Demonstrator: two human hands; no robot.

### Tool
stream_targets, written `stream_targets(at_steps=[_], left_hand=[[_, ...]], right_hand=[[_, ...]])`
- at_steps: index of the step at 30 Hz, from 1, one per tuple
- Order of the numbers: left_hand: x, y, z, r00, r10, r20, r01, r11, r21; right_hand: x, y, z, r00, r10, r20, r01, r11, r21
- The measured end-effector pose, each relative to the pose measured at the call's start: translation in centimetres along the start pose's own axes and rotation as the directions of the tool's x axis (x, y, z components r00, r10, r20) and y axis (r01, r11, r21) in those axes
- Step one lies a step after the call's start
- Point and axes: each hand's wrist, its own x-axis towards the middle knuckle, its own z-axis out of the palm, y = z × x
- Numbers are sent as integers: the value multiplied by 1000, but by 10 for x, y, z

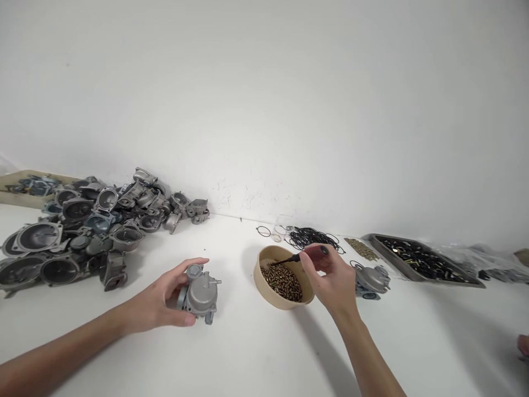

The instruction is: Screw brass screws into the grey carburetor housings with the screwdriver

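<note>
My left hand (159, 300) is wrapped round a grey cast-metal carburetor body (200, 294) that rests on the white table. My right hand (333, 278) grips a screwdriver (308, 256) with a dark red handle. Its black tip points down into a tan round bowl (264, 284) filled with small brass screws (283, 280). The bowl stands between my two hands.
A big pile of grey carburetor parts (78, 231) fills the table's left. Black O-rings (309, 238) lie behind the bowl by the wall. Another carburetor body (372, 280) sits right of my right hand. A grey tray of dark parts (421, 259) is at far right.
</note>
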Motion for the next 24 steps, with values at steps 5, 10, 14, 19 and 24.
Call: stream_targets(at_steps=[5, 10, 14, 19, 24], left_hand=[[0, 2, 1, 1000, 0, 10, 0, 1000, -12], [0, 0, 3, 1000, 15, -3, -15, 1000, -27], [0, -1, 3, 999, 29, -30, -30, 1000, -10], [-1, -5, -1, 998, 52, -45, -52, 999, 10], [1, -12, -8, 996, 91, 14, -91, 995, 38]], right_hand=[[0, 1, 2, 1000, -10, -27, 10, 1000, -25], [2, 7, 1, 998, -3, -63, 2, 1000, -19], [2, 9, -1, 996, 0, -88, 1, 1000, 9], [1, 0, -5, 987, 18, -161, 3, 992, 127], [-1, -12, -6, 967, 36, -253, 40, 957, 288]])
